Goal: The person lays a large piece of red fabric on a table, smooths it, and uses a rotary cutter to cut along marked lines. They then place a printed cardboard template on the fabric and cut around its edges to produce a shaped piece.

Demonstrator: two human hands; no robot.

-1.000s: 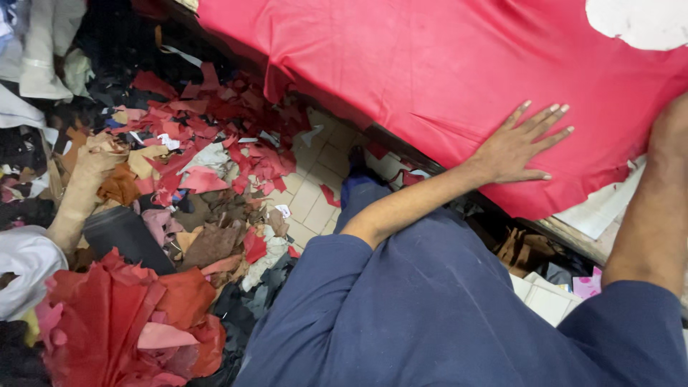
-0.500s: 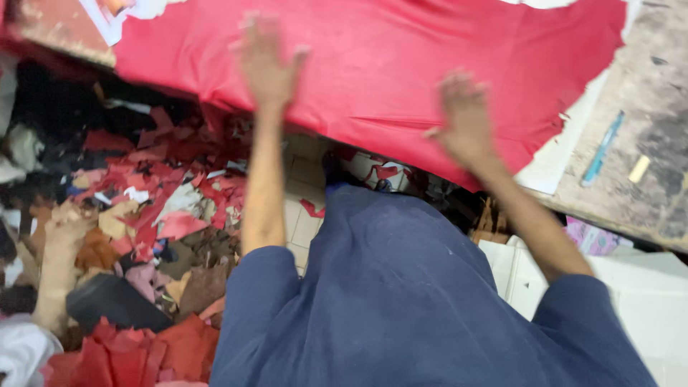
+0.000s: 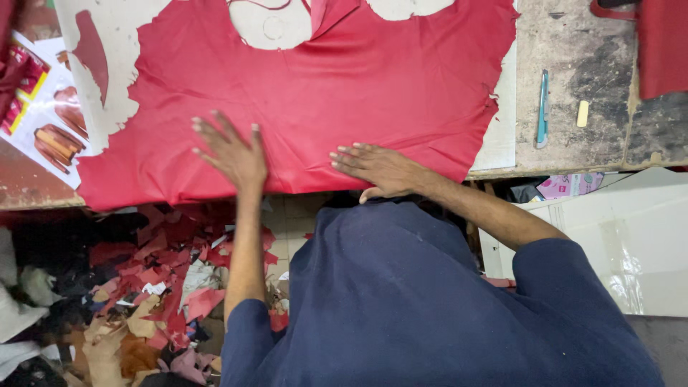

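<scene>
Both hands now flat on red leather sheet [image 3: 322, 93], left hand [image 3: 233, 154], right hand [image 3: 380, 168], spread nearer together

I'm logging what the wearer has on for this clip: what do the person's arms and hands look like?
Both arms are bare from short dark navy sleeves of a loose shirt. The left hand and right hand wear no gloves; no rings, watch or bands show on the fingers or wrists.

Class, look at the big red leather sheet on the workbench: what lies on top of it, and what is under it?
On the red leather sheet both hands lie flat: left hand, right hand. Under it a pale cutting board shows through its gaps and edges; what the leather covers is hidden.
</scene>
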